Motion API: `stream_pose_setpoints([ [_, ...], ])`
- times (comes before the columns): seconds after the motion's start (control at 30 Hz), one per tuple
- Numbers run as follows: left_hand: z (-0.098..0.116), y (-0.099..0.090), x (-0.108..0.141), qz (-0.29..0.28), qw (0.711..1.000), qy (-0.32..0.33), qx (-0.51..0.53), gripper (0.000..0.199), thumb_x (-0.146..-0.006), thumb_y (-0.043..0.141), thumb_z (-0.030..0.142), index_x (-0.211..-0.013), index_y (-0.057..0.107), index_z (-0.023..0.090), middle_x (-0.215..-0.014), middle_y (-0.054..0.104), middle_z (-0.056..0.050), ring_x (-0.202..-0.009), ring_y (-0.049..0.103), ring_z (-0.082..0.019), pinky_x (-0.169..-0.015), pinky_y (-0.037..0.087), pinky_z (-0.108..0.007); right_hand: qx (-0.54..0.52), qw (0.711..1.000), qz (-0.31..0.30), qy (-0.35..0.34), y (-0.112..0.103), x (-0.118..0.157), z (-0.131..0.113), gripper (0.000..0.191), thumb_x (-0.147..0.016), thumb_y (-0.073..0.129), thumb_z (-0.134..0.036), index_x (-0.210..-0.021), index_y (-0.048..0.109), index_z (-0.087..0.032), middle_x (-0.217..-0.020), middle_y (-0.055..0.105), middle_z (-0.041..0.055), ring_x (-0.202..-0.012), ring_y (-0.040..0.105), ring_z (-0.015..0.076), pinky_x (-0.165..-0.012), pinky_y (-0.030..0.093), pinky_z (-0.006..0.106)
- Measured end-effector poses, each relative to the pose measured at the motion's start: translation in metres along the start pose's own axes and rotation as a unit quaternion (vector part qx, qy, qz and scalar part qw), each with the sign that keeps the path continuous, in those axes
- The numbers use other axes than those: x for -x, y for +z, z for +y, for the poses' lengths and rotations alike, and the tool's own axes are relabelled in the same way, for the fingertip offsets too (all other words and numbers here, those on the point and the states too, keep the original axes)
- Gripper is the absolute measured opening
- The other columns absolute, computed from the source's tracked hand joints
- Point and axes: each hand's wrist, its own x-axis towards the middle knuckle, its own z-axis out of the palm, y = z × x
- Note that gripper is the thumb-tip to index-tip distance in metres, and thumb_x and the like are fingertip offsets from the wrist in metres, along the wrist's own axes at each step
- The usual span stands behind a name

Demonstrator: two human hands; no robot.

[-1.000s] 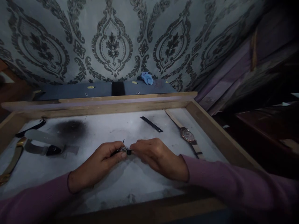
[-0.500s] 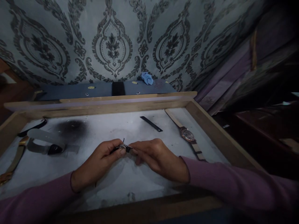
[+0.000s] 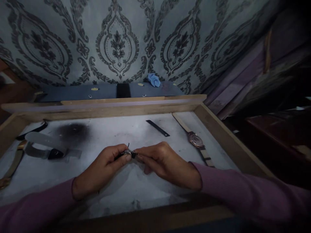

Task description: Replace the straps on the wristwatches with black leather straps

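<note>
A small wristwatch (image 3: 128, 152) with a dark strap is pinched between the thumb and fingers of my left hand (image 3: 103, 166). A thin dark piece sticks up from its top edge. My right hand (image 3: 164, 163) meets the watch from the right, its thumb and fingertips pressed together by the short black part on that side. What those fingertips pinch is too small and dark to make out. Both hands are raised a little over the white surface (image 3: 116, 204) of the wooden tray.
A black blade (image 3: 157, 128) lies beyond my right hand. To its right is a rose-gold watch (image 3: 195, 140) with a beige strap. On the left are a grey-banded watch (image 3: 43, 145), a gold watch (image 3: 14, 165) and a black strap (image 3: 32, 131). A blue cloth (image 3: 154, 80) sits behind the tray's wooden rim (image 3: 109, 112).
My hands stay together at the watch. My right hand and wrist have shifted very slightly to the right, and the view has tilted a little. Everything else lies as before.
</note>
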Motion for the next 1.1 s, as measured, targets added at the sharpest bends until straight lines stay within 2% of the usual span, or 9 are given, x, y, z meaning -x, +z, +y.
stream_pose_setpoints([
  [0.2, -0.003, 0.0, 0.001, 0.014, 1.0, 0.016, -0.016, 0.024, -0.09, 0.048, 0.036, -0.079, 0.056, 0.017, -0.073, 0.055, 0.0, -0.066, 0.047, -0.013, -0.059, 0.039, -0.023, 0.001, 1.0, -0.015, 0.006, -0.001, 0.001, -0.001, 0.03, -0.096, 0.043, -0.019, -0.089, 0.07, -0.008, -0.055, 0.064, 0.0024, -0.048, 0.061, 0.0092, -0.05, 0.049, 0.018],
  [0.4, -0.002, 0.0, 0.001, 0.016, 0.999, 0.024, -0.032, 0.024, -0.091, 0.046, 0.035, -0.078, 0.055, 0.017, -0.072, 0.053, 0.001, -0.066, 0.046, -0.014, -0.061, 0.04, -0.026, -0.033, 0.999, -0.015, 0.018, 0.0, 0.002, 0.002, 0.03, -0.096, 0.041, -0.018, -0.097, 0.069, -0.009, -0.056, 0.063, 0.0009, -0.049, 0.062, 0.0089, -0.051, 0.05, 0.018],
  [0.67, 0.0, 0.0, 0.001, 0.018, 0.998, 0.027, -0.053, 0.024, -0.091, 0.045, 0.034, -0.08, 0.056, 0.017, -0.069, 0.05, 0.001, -0.064, 0.045, -0.013, -0.059, 0.039, -0.024, -0.04, 0.999, -0.015, 0.007, 0.0, 0.001, 0.004, 0.03, -0.097, 0.04, -0.02, -0.093, 0.068, -0.009, -0.056, 0.059, -0.0007, -0.049, 0.062, 0.009, -0.049, 0.049, 0.018],
  [0.9, -0.001, -0.001, 0.001, 0.004, 0.999, 0.022, -0.034, 0.025, -0.091, 0.045, 0.036, -0.079, 0.054, 0.016, -0.071, 0.048, 0.002, -0.064, 0.043, -0.013, -0.06, 0.038, -0.025, -0.032, 0.998, -0.041, -0.023, -0.005, -0.001, 0.009, 0.03, -0.096, 0.038, -0.018, -0.093, 0.066, -0.008, -0.057, 0.061, 0.0006, -0.051, 0.063, 0.0097, -0.052, 0.051, 0.019],
  [1.1, -0.004, -0.001, 0.0, 0.003, 0.999, 0.025, -0.024, 0.024, -0.091, 0.045, 0.035, -0.082, 0.055, 0.016, -0.07, 0.047, 0.002, -0.065, 0.042, -0.013, -0.06, 0.037, -0.026, -0.053, 0.997, -0.057, -0.003, -0.007, -0.002, 0.009, 0.033, -0.097, 0.036, -0.023, -0.094, 0.065, -0.007, -0.057, 0.063, 0.0028, -0.052, 0.065, 0.0119, -0.054, 0.052, 0.022],
])
